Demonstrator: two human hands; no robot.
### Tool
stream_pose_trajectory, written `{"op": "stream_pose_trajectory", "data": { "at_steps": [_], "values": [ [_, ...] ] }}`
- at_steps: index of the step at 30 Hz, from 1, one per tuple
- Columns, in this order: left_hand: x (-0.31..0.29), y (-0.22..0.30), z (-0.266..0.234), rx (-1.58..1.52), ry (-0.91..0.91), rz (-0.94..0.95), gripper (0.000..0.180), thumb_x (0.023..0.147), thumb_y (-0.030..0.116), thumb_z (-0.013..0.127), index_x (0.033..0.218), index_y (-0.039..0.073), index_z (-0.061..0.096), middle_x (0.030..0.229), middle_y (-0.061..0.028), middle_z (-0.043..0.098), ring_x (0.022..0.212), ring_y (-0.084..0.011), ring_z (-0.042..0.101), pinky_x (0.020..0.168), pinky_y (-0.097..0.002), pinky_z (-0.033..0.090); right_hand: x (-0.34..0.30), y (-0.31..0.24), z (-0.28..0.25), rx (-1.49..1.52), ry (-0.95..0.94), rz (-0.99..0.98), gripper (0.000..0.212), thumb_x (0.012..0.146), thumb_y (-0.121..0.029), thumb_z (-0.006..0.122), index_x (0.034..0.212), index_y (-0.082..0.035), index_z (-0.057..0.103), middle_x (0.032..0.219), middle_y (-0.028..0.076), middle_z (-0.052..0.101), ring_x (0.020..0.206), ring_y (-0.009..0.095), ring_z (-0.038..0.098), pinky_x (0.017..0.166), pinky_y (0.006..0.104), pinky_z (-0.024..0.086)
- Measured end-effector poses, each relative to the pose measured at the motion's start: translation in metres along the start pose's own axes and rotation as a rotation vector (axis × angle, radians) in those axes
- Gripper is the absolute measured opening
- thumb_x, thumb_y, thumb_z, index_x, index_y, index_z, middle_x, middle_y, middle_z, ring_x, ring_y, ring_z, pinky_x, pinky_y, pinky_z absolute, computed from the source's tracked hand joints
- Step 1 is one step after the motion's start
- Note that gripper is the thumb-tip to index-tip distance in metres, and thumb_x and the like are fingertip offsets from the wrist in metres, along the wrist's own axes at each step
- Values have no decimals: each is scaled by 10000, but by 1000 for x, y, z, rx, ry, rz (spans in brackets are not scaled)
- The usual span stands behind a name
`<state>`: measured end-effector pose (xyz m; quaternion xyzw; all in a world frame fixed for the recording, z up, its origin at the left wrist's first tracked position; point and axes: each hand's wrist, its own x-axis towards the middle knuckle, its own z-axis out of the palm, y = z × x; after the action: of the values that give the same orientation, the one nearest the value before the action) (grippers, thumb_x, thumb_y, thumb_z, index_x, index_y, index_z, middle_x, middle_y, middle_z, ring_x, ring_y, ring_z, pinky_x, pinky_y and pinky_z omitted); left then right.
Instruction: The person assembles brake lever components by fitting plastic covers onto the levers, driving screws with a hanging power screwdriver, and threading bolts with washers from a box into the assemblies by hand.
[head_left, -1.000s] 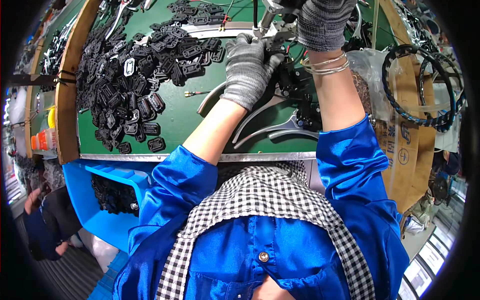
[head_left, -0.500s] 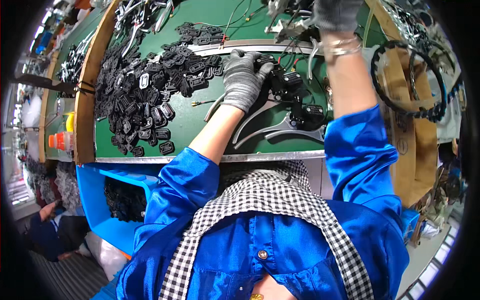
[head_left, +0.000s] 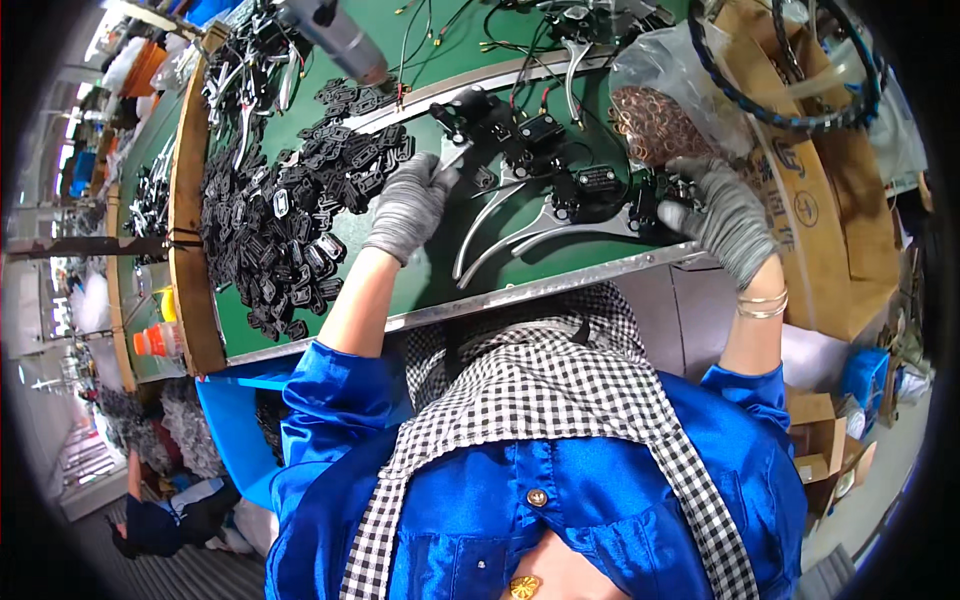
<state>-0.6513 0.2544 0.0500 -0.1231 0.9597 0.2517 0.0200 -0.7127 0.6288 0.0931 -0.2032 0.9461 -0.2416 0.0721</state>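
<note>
Stretching across the upper middle of the frame, the green surface (head_left: 400, 290) is carrying everything else, with a metal strip along its near edge and a wooden rail at the left. A cardboard box (head_left: 830, 240) is standing at the upper right, and a black ring with blue marks (head_left: 790, 120) is lying over its top. Spreading over the left part of the surface, a heap of small black parts (head_left: 290, 230) is lying loose. Just left of the box, a clear bag of coppery rings (head_left: 655, 120) is sitting open. Near the middle, several silver levers with black housings (head_left: 540, 215) are lying side by side, curving toward the near edge.

The gloved left hand (head_left: 408, 205) is resting at the upper ends of these levers, fingers curled and pressing on a silver piece there; whether it is really gripping it I cannot tell. The gloved right hand (head_left: 725, 220) is sitting at the right end of the row, fingers bent around a black housing (head_left: 668, 195), closed loosely on it. At the far left, an orange bottle (head_left: 160, 340) is lying beyond the rail.
</note>
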Motion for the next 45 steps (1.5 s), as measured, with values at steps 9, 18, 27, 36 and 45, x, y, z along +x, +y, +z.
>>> {"op": "stream_pose_trajectory", "data": {
  "at_steps": [9,18,27,36,45],
  "values": [
    [-35,34,15,71,-11,111,441,761,235,793,1057,14,551,928,-206,640,839,-356,636,752,-428,497,-12,-14,20,-124,121,-243,451,652,-231,795,1061,-90,665,1133,112,585,1083,322,545,954,424,432],
    [-11,2,1,-590,-338,-38,159,906,115,617,1044,38,628,794,15,610,720,-59,520,615,-251,450,-8,-31,53,12,105,-267,366,742,-270,759,1039,-95,635,1054,105,614,992,304,598,915,427,446],
    [-56,29,24,-375,-143,154,479,742,113,814,1152,28,584,961,-84,646,854,-190,607,810,-293,502,-2,-33,53,173,22,-257,445,773,-292,759,1105,-25,629,1003,166,648,995,344,600,884,426,481],
    [-22,21,32,605,-221,463,407,761,475,708,840,76,680,832,-153,644,860,-340,594,810,-458,471,8,-39,95,461,218,-124,907,639,-440,862,1293,28,444,1005,238,621,986,336,627,890,391,497],
    [-32,33,19,225,-192,185,234,791,282,687,862,59,701,745,-182,657,693,-355,641,641,-441,515,26,-79,102,1132,460,-284,462,932,-413,602,1217,-50,582,1118,153,619,1067,285,590,968,382,447]
  ]
}}
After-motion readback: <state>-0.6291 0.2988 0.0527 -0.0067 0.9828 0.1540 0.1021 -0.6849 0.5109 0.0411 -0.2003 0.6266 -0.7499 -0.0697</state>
